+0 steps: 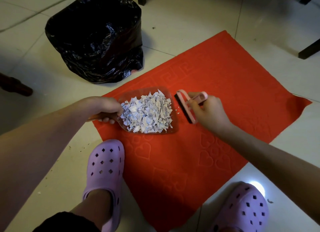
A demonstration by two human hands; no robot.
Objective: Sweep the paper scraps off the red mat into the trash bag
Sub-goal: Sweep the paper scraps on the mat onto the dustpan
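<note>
While left hand (pixel 106 108) grips one clear dustpan (pixel 133 95) by its handle, one heap of paper scraps (pixel 147 113) in pan, pan on one red mat (pixel 225 86), right hand (pixel 210 113) gripping one pink brush (pixel 185 107) just beside pan, one black trash bag (pixel 97 41) near mat, two purple clogs (pixel 103 164).

Dim indoor light; one white glare spot on the floor (pixel 256 186) beside my right shoe (pixel 242 211), my shadow darkening the near red mat (pixel 225 72), edges bowed and murky

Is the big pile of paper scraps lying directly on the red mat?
No, the paper scraps are heaped in the clear dustpan that the left hand holds over the red mat.
</note>
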